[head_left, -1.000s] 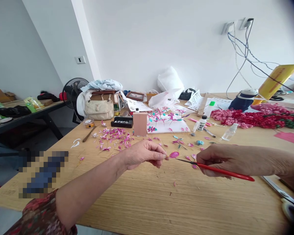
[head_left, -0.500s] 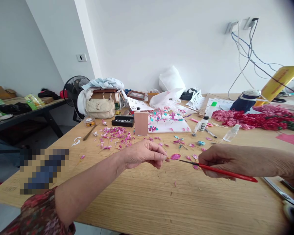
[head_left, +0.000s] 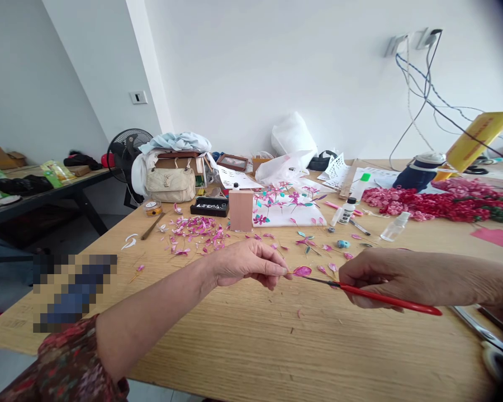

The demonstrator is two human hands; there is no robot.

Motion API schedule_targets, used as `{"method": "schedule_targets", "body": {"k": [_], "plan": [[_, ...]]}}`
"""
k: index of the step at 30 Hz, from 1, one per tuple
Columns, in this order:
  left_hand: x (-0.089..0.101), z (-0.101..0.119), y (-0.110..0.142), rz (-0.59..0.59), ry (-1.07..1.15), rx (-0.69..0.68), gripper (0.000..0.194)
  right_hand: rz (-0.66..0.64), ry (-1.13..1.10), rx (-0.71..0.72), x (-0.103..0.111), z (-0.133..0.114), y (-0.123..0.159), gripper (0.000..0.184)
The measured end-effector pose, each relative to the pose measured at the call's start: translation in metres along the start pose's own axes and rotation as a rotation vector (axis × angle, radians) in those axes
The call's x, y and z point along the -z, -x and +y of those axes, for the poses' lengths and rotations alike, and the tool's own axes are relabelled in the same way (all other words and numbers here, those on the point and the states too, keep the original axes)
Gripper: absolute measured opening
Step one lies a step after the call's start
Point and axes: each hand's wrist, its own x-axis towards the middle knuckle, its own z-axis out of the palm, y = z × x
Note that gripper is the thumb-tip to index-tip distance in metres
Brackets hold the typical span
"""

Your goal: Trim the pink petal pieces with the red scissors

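Above the table's middle, my left hand [head_left: 251, 265] pinches the stem end of a pink petal [head_left: 302, 271] with a darker edge. My right hand [head_left: 373, 276] is closed on small red-handled scissors [head_left: 392, 297]. Their dark, narrow blades point left and lie just under the petal's lower edge; whether they touch it I cannot tell. Several loose pink petals [head_left: 327, 269] lie on the tabletop beyond the gap between my hands. A heap of pink petals [head_left: 199, 231] is spread behind my left hand.
A wooden block [head_left: 241, 211] stands before finished flowers on a white sheet [head_left: 293, 219]. At the right are a black-capped bottle [head_left: 347, 212], a clear spray bottle [head_left: 395, 226], bundles of red and pink thread [head_left: 444, 201] and large metal scissors [head_left: 482, 329]. A beige bag [head_left: 170, 183] sits back left.
The petal and the scissors' blades have shifted very slightly right and down. Both hands keep their hold, and the view has moved a little.
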Motion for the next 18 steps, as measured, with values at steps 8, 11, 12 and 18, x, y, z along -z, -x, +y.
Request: {"method": "schedule_targets", "body": {"k": [8,11,12,18], "plan": [[0.0009,0.0006,-0.0005,-0.039,0.023,0.033,0.017,0.000,0.004,0.000,-0.0032,0.0029,0.0004,0.025],[0.0010,0.0010,-0.0009,-0.049,0.035,0.044,0.017,-0.006,0.003,0.005,-0.0023,0.0025,0.0008,0.026],[0.0012,0.0008,-0.0015,-0.054,0.038,0.047,0.017,-0.008,0.002,0.004,-0.0019,0.0018,0.0009,0.026],[0.0040,-0.0019,-0.0067,-0.088,0.044,0.061,0.018,-0.005,-0.008,-0.007,-0.0035,0.0017,0.0016,0.027]]}}
